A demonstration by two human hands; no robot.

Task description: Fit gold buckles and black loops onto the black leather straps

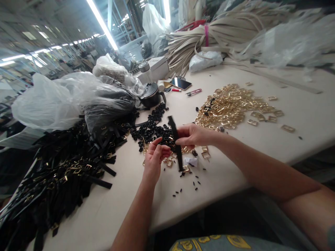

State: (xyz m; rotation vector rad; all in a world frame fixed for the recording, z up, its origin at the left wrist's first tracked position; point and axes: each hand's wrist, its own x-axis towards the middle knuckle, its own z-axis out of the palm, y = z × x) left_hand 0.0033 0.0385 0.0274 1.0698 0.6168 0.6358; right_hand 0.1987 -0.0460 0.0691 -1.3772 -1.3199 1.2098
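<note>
My right hand [190,135] pinches a short black strap [179,157] near its middle, between thumb and fingers. The strap is held slanting just above the table. To its left, my left hand [154,157] is raised with loosely curled, parted fingers, and nothing shows in it. Below and around the hands lie black loops [154,130] in a heap and some gold buckles [205,153]. A crumpled white scrap [191,161] and several tiny black pieces [196,189] lie near the strap's lower end.
A large heap of gold buckles [225,108] lies at right. Black straps with buckles [75,174] cover the left side. Behind are a black lidded pot [151,96], a phone [180,83], thread snips [194,92], plastic bags [65,94] and bundled beige strips [225,33].
</note>
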